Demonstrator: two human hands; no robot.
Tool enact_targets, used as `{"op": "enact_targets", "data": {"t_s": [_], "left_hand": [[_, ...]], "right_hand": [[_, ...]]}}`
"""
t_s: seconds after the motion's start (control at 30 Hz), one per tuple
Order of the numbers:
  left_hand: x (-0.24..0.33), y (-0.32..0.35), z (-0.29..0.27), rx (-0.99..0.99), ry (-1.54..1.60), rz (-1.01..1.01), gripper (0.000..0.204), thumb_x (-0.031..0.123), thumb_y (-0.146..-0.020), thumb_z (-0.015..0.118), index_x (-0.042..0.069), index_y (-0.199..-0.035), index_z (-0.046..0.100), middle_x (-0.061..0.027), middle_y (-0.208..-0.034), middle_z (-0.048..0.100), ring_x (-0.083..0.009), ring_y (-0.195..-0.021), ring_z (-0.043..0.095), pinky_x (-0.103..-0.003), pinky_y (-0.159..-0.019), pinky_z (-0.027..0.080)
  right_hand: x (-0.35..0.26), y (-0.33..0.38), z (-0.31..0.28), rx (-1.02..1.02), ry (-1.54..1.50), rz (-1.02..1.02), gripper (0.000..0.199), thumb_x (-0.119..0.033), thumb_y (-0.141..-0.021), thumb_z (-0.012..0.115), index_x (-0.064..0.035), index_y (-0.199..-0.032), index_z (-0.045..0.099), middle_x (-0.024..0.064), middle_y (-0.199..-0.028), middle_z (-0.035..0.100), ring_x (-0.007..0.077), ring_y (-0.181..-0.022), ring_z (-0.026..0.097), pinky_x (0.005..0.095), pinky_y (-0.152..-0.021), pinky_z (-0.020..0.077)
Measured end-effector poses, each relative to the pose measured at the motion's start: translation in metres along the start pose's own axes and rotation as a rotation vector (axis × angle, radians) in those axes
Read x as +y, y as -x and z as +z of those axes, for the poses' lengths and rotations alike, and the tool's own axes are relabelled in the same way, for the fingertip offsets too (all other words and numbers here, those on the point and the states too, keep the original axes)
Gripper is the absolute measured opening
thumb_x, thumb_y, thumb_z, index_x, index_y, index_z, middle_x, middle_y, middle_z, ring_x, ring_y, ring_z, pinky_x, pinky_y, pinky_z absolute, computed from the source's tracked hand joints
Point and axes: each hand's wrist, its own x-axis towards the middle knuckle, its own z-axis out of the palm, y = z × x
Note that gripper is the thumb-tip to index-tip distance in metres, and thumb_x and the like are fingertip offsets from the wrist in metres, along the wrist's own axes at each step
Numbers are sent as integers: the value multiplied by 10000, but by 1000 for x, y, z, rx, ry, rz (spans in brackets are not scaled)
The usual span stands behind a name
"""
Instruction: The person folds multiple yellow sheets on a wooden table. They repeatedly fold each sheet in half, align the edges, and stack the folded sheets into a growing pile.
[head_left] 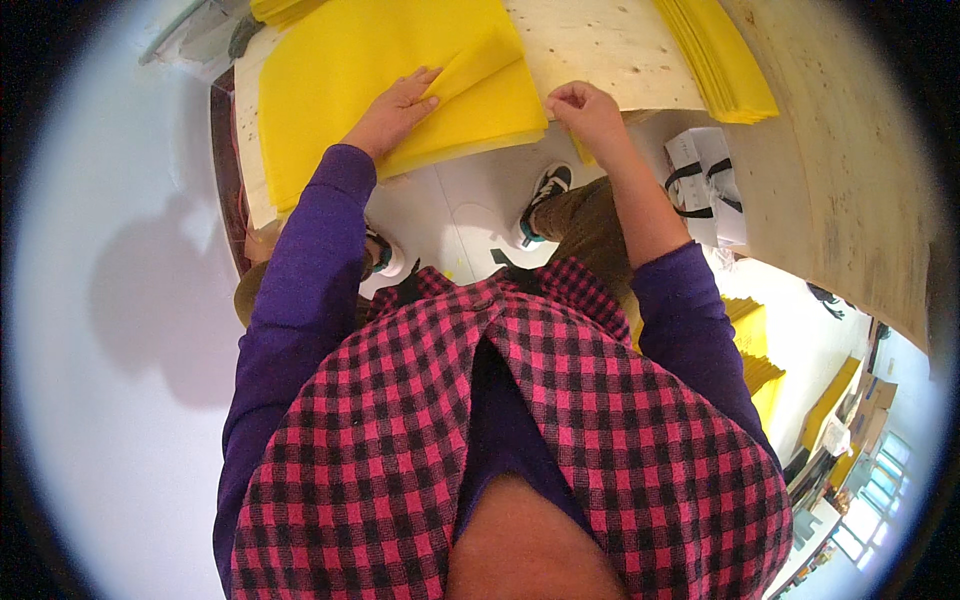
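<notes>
ylw sheets [340,75], pink/blk chkd garment [370,420], purple slvs [300,270], brn trousers [572,218]

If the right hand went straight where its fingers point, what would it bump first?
Probably the yellow sheets, at their right edge just left of the right hand, though depth is unclear and it might pass above.

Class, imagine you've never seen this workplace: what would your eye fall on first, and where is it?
Probably the bright yellow sheets at the top, left of centre, lying on a pale wooden table, with the left hand resting on them. Next, the pink-and-black checked garment filling the lower middle. Then the right hand, its fingers bent, just right of those sheets.
</notes>
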Motion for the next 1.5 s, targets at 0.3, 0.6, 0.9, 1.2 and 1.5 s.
{"op": "enact_targets", "data": {"t_s": [0.3, 0.6, 0.9, 1.2, 1.5], "left_hand": [[-1, 0, 1, 21, 13, 3, 503, 325, -912, 481, 103, -1356, 397, -182, -1416, 343, -334, -1330, 284, -362, -1104, 180], [2, 2, 2, 34, 4, -11, 500, 316, -906, 493, 96, -1347, 409, -192, -1406, 354, -323, -1314, 312, -358, -1093, 209], [0, 1, 3, 38, 81, -10, 499, 317, -898, 515, 68, -1324, 438, -136, -1390, 400, -274, -1321, 310, -337, -1101, 191], [-2, 1, 2, 14, 10, 23, 506, 342, -911, 482, 64, -1329, 425, -104, -1408, 383, -268, -1343, 270, -336, -1116, 161], [2, -1, -2, -61, -44, 39, 511, 424, -891, 490, 69, -1259, 519, -130, -1417, 363, -295, -1351, 245, -360, -1117, 150]], "right_hand": [[-6, 6, 5, -105, -89, 158, 198, -190, -769, 698, -8, -791, 623, 3, -643, 568, 94, -585, 512, 241, -544, 433], [-10, 3, 4, 40, 101, -31, 172, -182, -768, 682, -14, -772, 643, 0, -682, 610, 81, -597, 514, 247, -563, 429], [-22, 1, -3, -34, -120, 44, 150, -175, -798, 654, -27, -817, 633, -12, -670, 570, 51, -572, 461, 199, -521, 368], [-46, -2, -3, -67, -313, 132, 166, -182, -797, 646, -21, -835, 634, 2, -690, 583, 69, -548, 452, 215, -503, 386], [-58, -15, -4, -117, -297, 123, 146, -203, -849, 607, -62, -811, 608, -11, -723, 589, 53, -580, 473, 194, -544, 403]]}}
